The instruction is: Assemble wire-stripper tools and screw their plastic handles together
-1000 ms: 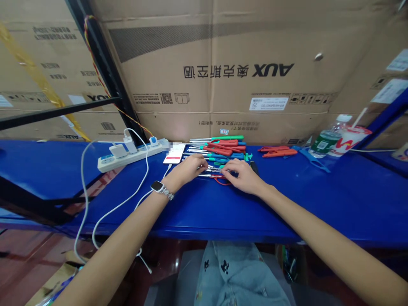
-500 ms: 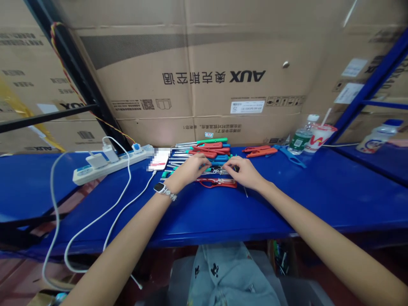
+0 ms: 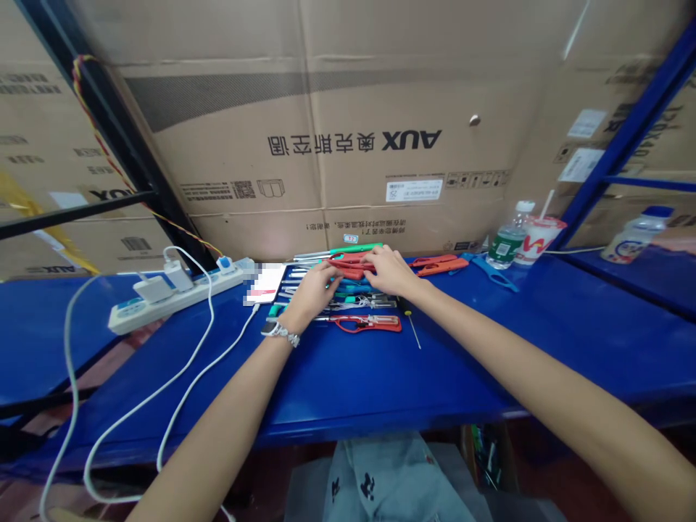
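On the blue table lies a row of long-nosed lighters with red, blue and green handles. My left hand is over their metal tubes, fingers curled in; what they hold, if anything, is hidden. My right hand reaches over the far part of the row, its bent fingers on a red lighter handle. A green lighter lies behind it. Nearest me is an opened red lighter with its inner parts showing. A thin screwdriver with a yellow handle lies to the right, touched by neither hand.
Loose orange-red handle shells and a blue one lie on the right. Beyond them stand a water bottle, a cup with a straw and another bottle. A power strip, cables and a phone are on the left.
My right hand has moved away from me, from the near lighters to the red handles at the back. The screwdriver now lies in plain view. My left hand has shifted slightly.
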Motion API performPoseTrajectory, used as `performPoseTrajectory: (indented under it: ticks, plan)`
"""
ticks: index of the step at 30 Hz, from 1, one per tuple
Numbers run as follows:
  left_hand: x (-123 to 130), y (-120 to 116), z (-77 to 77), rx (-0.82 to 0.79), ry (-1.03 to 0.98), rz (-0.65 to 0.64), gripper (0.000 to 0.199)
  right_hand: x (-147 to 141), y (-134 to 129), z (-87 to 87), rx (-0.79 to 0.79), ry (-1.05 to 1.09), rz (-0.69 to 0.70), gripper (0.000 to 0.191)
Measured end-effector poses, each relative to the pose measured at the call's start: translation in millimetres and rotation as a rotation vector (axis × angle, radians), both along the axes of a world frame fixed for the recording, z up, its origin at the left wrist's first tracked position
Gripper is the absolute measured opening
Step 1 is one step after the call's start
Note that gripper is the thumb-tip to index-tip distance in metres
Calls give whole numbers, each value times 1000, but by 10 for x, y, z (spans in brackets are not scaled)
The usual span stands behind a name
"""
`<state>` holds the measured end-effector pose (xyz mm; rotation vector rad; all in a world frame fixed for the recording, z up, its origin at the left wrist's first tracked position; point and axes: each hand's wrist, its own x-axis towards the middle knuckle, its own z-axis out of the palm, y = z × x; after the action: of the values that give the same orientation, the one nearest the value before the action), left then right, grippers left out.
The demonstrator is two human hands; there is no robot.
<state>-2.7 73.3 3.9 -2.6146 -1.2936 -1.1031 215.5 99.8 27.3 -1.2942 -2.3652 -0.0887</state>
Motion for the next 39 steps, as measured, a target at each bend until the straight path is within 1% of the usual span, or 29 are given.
performPoseTrajectory:
  ticks: [4,7,9,11,13,15,17,19,22,25,27,29,32,36,39]
  plan:
    - [-123,-31,-86,-13,-35,11,15,-43,229,70,-54,-45,0,7]
    - [-133,-83,-43,47,-59,19,13,19,255,146,-58,-23,17,5]
    - [-99,-151,40,147,-67,43,16,103,172,209,-67,29,54,4]
    - [-49,-245,140,260,-73,71,26,208,14,256,-111,243,174,2]
    - [-1,-348,221,311,-36,18,37,316,-187,258,-204,421,298,6]
    - [33,-442,257,292,51,-100,43,412,-382,199,-364,556,354,13]
    - [47,-512,246,265,144,-172,43,488,-530,90,-486,614,340,19]
    - [43,-557,204,259,198,-181,38,540,-618,-39,-573,642,326,26]
    - [19,-578,131,249,200,-196,32,569,-671,-190,-626,672,326,28]
    - [0,-564,78,192,139,-249,32,548,-709,-239,-610,666,327,26]
    - [-6,-551,56,133,75,-287,33,520,-748,-220,-529,620,318,26]
    - [-10,-546,44,82,15,-305,34,490,-786,-183,-414,545,308,28]
    - [-15,-556,42,22,-47,-294,36,455,-809,-133,-303,463,293,28]
    - [-13,-570,49,-57,-96,-235,32,434,-765,-93,-258,422,288,24]
    - [-27,-538,41,-65,-113,-186,32,430,-684,-79,-219,356,294,22]
